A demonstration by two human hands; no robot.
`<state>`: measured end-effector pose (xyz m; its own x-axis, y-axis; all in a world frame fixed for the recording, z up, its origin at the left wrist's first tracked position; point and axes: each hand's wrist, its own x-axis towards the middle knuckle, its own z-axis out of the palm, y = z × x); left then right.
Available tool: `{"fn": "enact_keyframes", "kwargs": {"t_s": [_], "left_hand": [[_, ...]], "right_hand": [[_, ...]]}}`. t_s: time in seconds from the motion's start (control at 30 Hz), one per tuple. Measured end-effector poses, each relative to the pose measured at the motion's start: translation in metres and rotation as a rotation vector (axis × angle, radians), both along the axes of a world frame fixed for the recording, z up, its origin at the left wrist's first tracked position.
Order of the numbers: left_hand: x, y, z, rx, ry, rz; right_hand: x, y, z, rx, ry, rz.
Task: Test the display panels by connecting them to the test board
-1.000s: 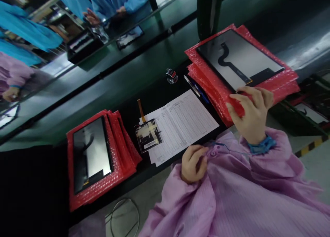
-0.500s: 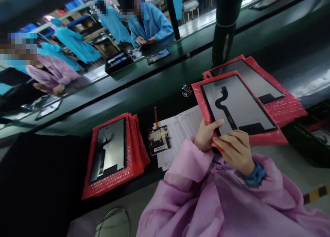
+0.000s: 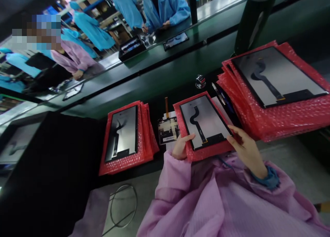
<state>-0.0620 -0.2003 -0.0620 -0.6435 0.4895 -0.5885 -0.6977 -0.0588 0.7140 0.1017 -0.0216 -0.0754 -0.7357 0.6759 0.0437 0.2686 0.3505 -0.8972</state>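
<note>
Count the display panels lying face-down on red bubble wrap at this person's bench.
3: one on the left stack, one held between the left hand and right hand, the held panel, one on the right stack. More may lie hidden inside the stacks.

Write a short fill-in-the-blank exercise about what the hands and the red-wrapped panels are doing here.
1. Both hands, the left hand and the right hand, hold one display panel lying on ____ bubble wrap.
2. The small module with the orange ribbon lies to the ____ of the held panel.
3. The stack at the right carries ____ panel on top.

Missing words: red; left; one
</note>
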Motion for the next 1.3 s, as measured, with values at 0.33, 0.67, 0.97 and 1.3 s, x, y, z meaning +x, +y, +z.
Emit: {"fn": "enact_keyframes", "kwargs": {"t_s": [0.33,0.67,0.97,1.3], "left_hand": [[0.028,-0.008,-0.028,-0.563,1.315,0.006],[0.035,-0.015,-0.047,-0.593,1.462,-0.159],[0.035,-0.013,-0.048,-0.569,1.477,-0.105],[0.067,-0.01,0.001,-0.401,1.62,-0.33]], "right_hand": [[-0.009,0.0,0.0,0.169,-0.078,0.096],[-0.107,0.035,0.056,0.71,-0.588,0.017],[-0.108,0.04,0.058,0.686,-0.613,-0.049],[-0.026,-0.036,0.059,-0.194,0.115,0.417]]}}
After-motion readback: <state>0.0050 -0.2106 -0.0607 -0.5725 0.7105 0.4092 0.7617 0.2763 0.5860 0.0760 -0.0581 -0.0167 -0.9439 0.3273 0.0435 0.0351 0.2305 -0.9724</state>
